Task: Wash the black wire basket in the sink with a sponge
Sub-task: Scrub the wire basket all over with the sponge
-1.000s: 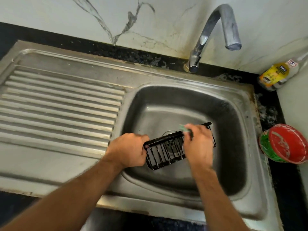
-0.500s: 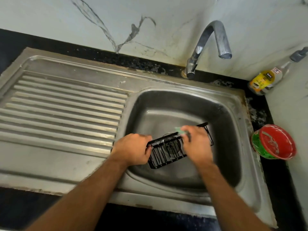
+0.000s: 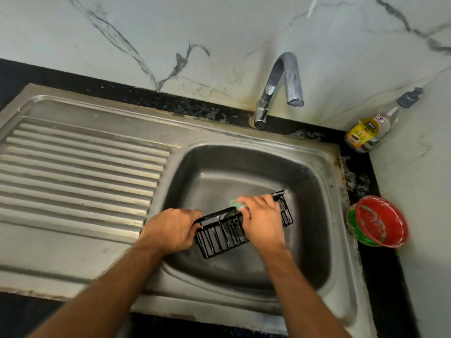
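Note:
A black wire basket (image 3: 220,236) is held over the steel sink basin (image 3: 305,191), tilted with its far end up to the right. My left hand (image 3: 170,229) grips its left end. My right hand (image 3: 262,222) holds a pale green sponge (image 3: 236,203) and presses it onto the basket's upper rim near the middle. Only a corner of the sponge shows past my fingers. White suds cling to some of the wires. The drain shows through the basket's bars.
The tap (image 3: 280,86) arches over the basin's back edge with no water running. A ribbed draining board (image 3: 78,176) lies to the left. A soap bottle (image 3: 368,132) leans in the right corner, and a red and green tub (image 3: 378,222) sits on the black counter.
The camera has tilted up, so more of the wall shows. My right hand with the sponge has shifted slightly along the basket's rim. My left hand keeps its grip.

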A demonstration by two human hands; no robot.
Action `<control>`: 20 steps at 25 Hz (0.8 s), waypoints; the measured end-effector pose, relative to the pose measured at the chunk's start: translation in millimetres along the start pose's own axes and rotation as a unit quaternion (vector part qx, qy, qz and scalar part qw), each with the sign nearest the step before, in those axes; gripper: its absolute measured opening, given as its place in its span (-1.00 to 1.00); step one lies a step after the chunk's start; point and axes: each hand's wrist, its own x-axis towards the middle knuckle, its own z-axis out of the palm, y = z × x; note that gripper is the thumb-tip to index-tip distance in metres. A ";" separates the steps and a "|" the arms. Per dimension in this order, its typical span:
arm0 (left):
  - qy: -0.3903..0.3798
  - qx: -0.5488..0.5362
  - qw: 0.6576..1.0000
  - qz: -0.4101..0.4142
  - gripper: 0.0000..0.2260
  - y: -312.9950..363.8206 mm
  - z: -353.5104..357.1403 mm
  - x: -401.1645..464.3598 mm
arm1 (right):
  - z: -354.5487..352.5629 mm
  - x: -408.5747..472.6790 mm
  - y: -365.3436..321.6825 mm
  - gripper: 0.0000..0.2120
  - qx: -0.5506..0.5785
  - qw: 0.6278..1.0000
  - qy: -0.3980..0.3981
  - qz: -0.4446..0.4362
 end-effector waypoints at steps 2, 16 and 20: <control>-0.006 0.003 1.000 0.006 -0.81 1.8 -1.8 -0.3 | -10.9 11.1 31.3 -0.77 -0.016 0.993 0.067 0.097; 0.006 -0.018 0.999 -0.029 -0.85 3.8 -4.2 -0.9 | -15.1 -23.5 32.1 -0.69 0.312 0.757 0.134 0.559; 0.065 -0.115 0.991 -0.036 -0.85 -10.0 7.3 3.5 | -32.4 -9.0 31.1 -0.73 0.419 0.715 0.102 0.551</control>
